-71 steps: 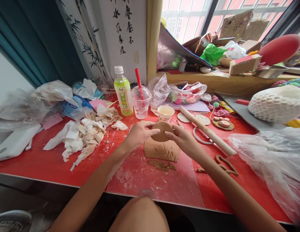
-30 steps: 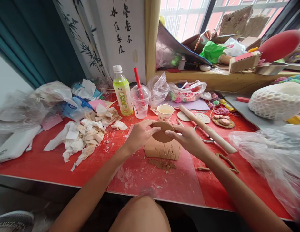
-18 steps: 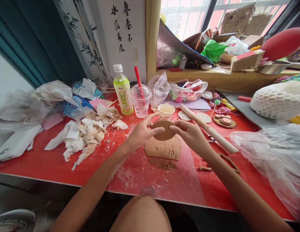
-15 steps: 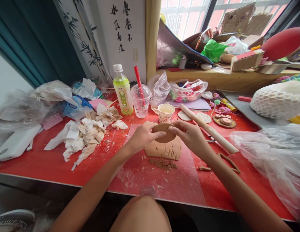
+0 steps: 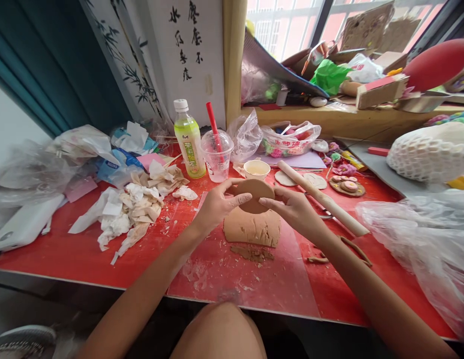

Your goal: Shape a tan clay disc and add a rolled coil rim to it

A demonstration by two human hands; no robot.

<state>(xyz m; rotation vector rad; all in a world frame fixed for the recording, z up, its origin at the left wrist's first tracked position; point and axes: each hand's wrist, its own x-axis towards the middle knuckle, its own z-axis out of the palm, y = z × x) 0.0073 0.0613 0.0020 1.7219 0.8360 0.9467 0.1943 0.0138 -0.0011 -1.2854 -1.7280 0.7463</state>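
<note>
Between them, my two hands hold a flat round brown clay disc (image 5: 257, 192), tilted up with its broad face toward me. My left hand (image 5: 221, 202) grips its left edge, thumb across the front and fingers behind. On the right edge, my right hand (image 5: 292, 205) pinches it with the thumb in front. Below and behind the disc lies a thick clay slab (image 5: 250, 229) with a cracked surface, on a clear sheet (image 5: 232, 279). Flattened clay scraps (image 5: 252, 254) sit in front of the slab.
A paper cup (image 5: 256, 169), a lidded plastic cup (image 5: 218, 164) and a green drink bottle (image 5: 189, 144) stand behind. Right are a rolling pin (image 5: 325, 199), clay coils (image 5: 355, 249) and a plastic bag (image 5: 422, 249). Crumpled tissues (image 5: 130, 209) lie left on the red table (image 5: 82, 259).
The clay disc has been raised slightly and tipped, showing more of its face. Both thumbs have shifted lower on it, and the right hand has moved a little outward.
</note>
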